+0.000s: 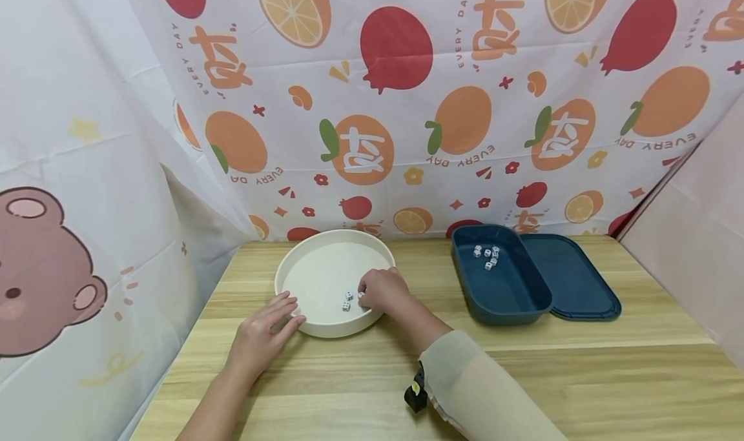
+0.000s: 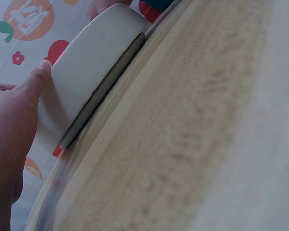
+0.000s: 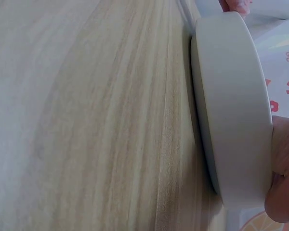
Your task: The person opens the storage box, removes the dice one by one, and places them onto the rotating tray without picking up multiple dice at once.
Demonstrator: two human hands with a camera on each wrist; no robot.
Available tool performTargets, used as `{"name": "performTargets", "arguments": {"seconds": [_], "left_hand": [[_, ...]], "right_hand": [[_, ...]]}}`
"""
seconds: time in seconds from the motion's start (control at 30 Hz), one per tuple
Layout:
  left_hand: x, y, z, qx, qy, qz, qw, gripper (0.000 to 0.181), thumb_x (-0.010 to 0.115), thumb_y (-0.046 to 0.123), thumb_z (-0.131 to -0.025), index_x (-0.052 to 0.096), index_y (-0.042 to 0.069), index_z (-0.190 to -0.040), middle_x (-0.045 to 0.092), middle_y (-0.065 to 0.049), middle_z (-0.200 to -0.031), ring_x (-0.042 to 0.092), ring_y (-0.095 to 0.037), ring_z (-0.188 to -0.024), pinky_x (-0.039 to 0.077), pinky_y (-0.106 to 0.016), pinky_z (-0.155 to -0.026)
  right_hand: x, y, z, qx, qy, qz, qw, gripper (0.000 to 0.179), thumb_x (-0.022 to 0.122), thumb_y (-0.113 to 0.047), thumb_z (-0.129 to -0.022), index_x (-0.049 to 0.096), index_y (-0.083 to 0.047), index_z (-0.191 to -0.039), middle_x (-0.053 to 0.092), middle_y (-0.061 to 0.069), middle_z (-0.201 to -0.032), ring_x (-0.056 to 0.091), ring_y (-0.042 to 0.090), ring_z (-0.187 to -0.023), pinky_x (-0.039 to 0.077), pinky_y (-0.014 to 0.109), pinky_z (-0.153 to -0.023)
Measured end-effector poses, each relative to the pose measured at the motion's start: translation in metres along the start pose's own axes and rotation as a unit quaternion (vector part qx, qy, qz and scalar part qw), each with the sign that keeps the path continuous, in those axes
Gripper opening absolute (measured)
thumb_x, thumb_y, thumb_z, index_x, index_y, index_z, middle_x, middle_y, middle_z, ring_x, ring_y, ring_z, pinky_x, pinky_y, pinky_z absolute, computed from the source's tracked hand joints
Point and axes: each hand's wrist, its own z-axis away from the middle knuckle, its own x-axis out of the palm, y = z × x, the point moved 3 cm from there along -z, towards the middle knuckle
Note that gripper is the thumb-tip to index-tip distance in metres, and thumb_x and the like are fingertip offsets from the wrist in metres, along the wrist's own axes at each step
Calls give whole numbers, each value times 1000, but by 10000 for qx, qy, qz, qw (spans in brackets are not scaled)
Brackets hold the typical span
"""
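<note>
A round cream tray stands on the table with two white dice, one die just behind the other die. My right hand reaches over the tray's right rim and pinches another white die, mostly covered by the fingers. My left hand rests against the tray's front left rim, its fingers extended and the thumb touching the edge. In the left wrist view, the left thumb lies at the rim. The right wrist view shows the right hand beside the tray wall, its fingertips hidden.
To the right stands a dark blue rectangular box with several white dice in its far end. Its flat blue lid lies beside it. A fruit-print curtain hangs behind the wooden table.
</note>
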Motion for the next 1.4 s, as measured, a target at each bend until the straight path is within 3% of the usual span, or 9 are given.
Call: {"name": "performTargets", "arguments": {"seconds": [0.87, 1.1, 1.27, 1.4], "left_hand": [[-1, 0, 1, 41, 121, 118, 9998, 35, 88, 11, -67, 77, 4, -100, 75, -10, -107, 70, -30, -105, 29, -1, -107], [2, -1, 3, -2, 64, 141, 9999, 35, 88, 11, -67, 77, 5, -100, 76, -8, -106, 70, -29, -105, 29, -1, -107], [3, 0, 3, 58, 77, 135, 9999, 35, 88, 12, -67, 77, 5, -99, 76, -8, -105, 71, -30, -104, 30, -1, -106], [1, 0, 1, 77, 119, 131, 9998, 35, 88, 12, -66, 77, 4, -99, 75, -11, -105, 71, -31, -103, 30, -1, -106]], "right_hand": [[1, -12, 7, 264, 98, 46, 9996, 7, 75, -25, -80, 76, -19, -84, 69, -11, -75, 58, 13, -75, 39, 34, -89], [4, -7, 7, 305, 107, -200, 9993, 14, 79, -27, -79, 77, -19, -89, 71, -9, -82, 58, 15, -82, 41, 34, -92], [2, -4, 8, -1, 351, -456, 9983, 21, 78, -25, -78, 78, -18, -97, 70, -10, -81, 59, 13, -81, 43, 34, -92], [-3, 0, 9, -480, 531, -893, 9934, 24, 76, -23, -81, 77, -15, -103, 64, -9, -73, 56, 9, -74, 46, 27, -83]]}}
